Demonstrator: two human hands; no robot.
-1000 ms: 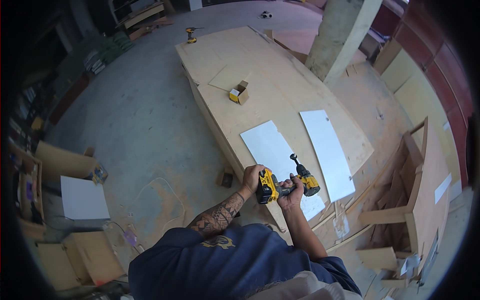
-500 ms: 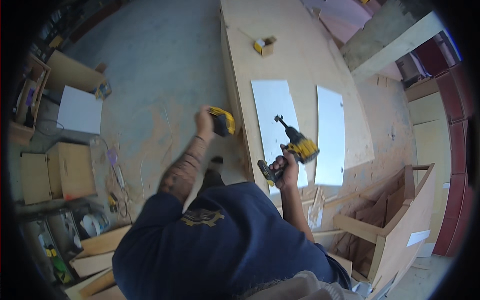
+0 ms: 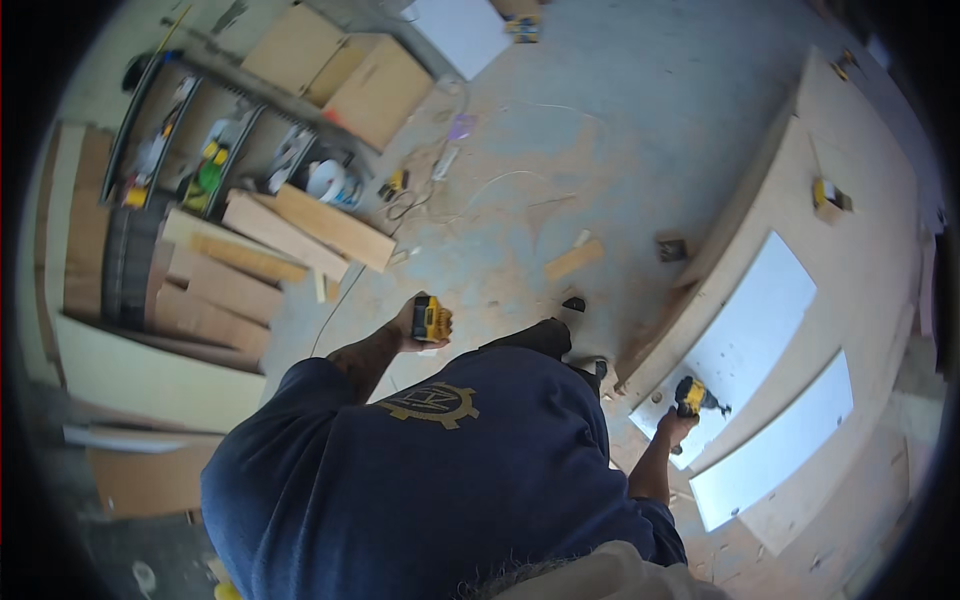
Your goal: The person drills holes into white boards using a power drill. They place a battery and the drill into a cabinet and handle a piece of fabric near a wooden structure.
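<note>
The left hand (image 3: 412,322) is closed around a yellow-and-black battery pack (image 3: 432,318), held out over the concrete floor (image 3: 620,130); the right hand (image 3: 677,428) grips a yellow cordless drill (image 3: 692,397) by its handle, its bit pointing over a white panel (image 3: 740,340) lying on the plywood desk (image 3: 880,270); a second white panel (image 3: 780,450) lies just beside it.

Open concrete floor (image 3: 600,130) ahead, stacked boards (image 3: 280,240) left, workbench (image 3: 860,260) right (white panels (image 3: 750,330) on top)
</note>
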